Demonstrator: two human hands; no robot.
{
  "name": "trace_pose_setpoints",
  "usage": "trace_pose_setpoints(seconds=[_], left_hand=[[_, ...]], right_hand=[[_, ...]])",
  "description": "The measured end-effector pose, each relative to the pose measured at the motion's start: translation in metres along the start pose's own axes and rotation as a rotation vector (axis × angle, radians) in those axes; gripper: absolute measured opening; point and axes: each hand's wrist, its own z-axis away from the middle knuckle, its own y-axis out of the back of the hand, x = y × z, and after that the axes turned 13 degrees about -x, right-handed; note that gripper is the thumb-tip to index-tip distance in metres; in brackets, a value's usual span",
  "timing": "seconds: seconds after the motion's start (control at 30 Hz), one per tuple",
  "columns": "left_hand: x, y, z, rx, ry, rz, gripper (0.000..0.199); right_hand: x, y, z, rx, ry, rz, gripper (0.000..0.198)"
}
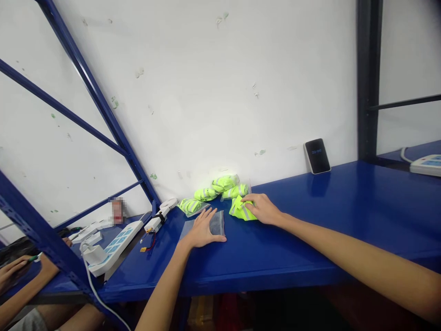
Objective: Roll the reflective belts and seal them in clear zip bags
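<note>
My left hand (202, 231) rests with spread fingers on a flat clear zip bag (217, 223) on the blue tabletop. A bundled neon-yellow vest (240, 210) with grey reflective stripes lies to the right of the bag. My right hand (262, 208) has its fingers bent onto the upper right of this vest, pinching the fabric. Behind both hands, against the wall, sits a pile of several similar yellow bundles (223, 184) in clear bags. One more bagged bundle (190, 205) lies just behind my left hand.
A phone (317, 156) leans on the wall at right. Left of my hands are a white device with wires (156, 223), a small white fan (168, 203) and a power strip (119, 246). Blue shelf posts (99, 101) rise at left. Another person's hands (20, 269) hold a green-tipped item.
</note>
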Motion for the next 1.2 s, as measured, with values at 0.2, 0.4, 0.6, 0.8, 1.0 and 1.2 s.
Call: trace_pose_setpoints(seconds=[0.2, 0.4, 0.6, 0.8, 1.0, 1.2], left_hand=[[-0.007, 0.005, -0.022, -0.082, -0.046, 0.037, 0.095], [0.009, -0.001, -0.032, 0.189, -0.090, 0.073, 0.097], [0.031, -0.001, -0.050, 0.291, -0.147, 0.044, 0.093], [0.055, -0.013, -0.058, 0.339, -0.266, 0.013, 0.091], [0.052, -0.021, -0.059, 0.361, -0.290, -0.140, 0.099], [0.052, -0.022, -0.056, 0.309, -0.266, -0.100, 0.098]], right_hand=[[0.006, 0.005, -0.005, 0.050, -0.173, -0.152, 0.033], [0.006, 0.012, -0.008, 0.040, -0.295, -0.316, 0.033], [0.008, 0.016, -0.009, 0.021, -0.245, -0.347, 0.031], [0.013, 0.018, -0.010, -0.008, -0.226, -0.493, 0.032], [0.016, 0.021, -0.008, -0.083, -0.193, -0.493, 0.031], [0.007, 0.022, -0.004, -0.194, -0.115, -0.383, 0.032]])
